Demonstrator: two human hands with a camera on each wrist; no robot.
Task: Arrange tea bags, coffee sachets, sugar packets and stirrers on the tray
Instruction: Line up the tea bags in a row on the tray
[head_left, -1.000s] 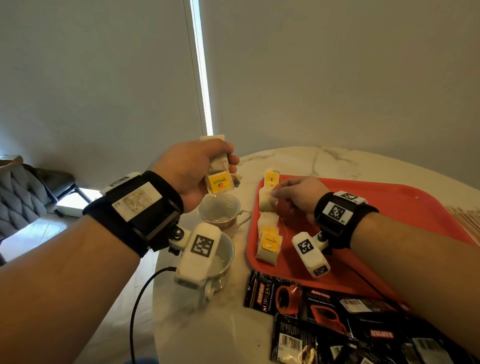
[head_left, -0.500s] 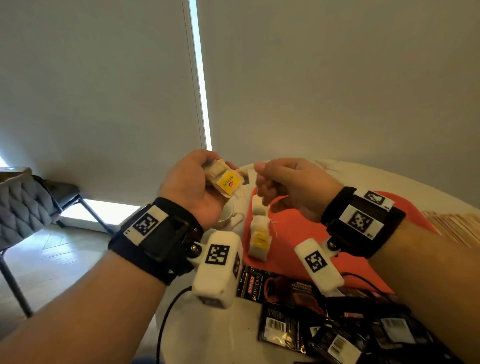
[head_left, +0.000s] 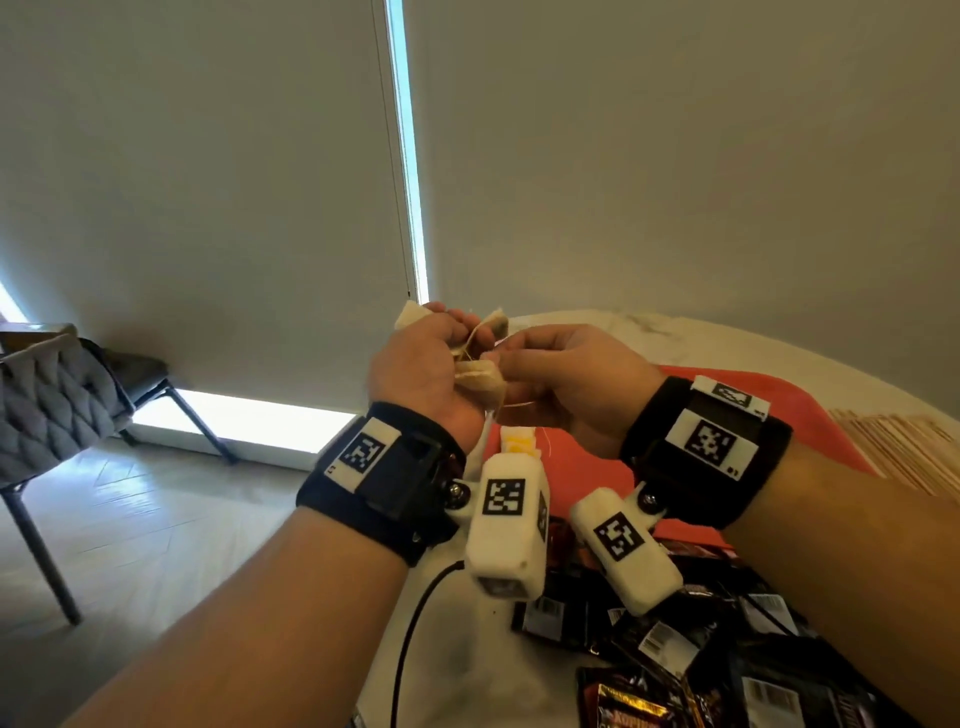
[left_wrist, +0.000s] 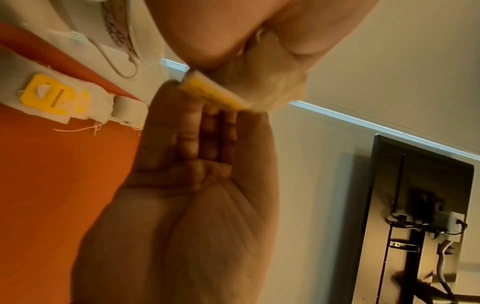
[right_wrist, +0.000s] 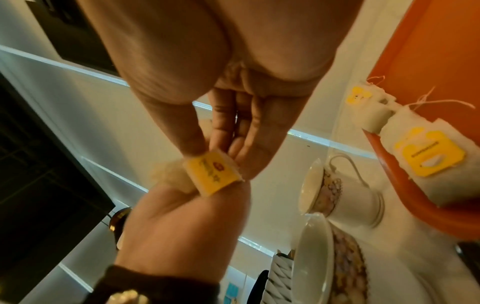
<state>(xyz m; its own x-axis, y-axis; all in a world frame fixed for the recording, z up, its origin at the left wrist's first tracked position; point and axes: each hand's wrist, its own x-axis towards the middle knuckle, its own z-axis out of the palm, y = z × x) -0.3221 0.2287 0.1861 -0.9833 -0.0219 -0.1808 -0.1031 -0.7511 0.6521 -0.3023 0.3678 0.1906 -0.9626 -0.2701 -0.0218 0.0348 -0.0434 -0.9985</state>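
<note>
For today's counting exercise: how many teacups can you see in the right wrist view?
2. One teacup stands beside the red tray; the other teacup is right next to it, lower in the picture. More may be hidden.

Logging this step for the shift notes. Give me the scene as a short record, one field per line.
left hand: left hand grips a bunch of tea bags, raised above the table
right hand: right hand pinches a yellow tag at that bunch
tray: red tray, with tea bags laid along its left edge
cups: two patterned cups beside the tray
coffee sachets: dark coffee sachets heaped on the table, not on the tray
stirrers: wooden stirrers right of the tray
</note>
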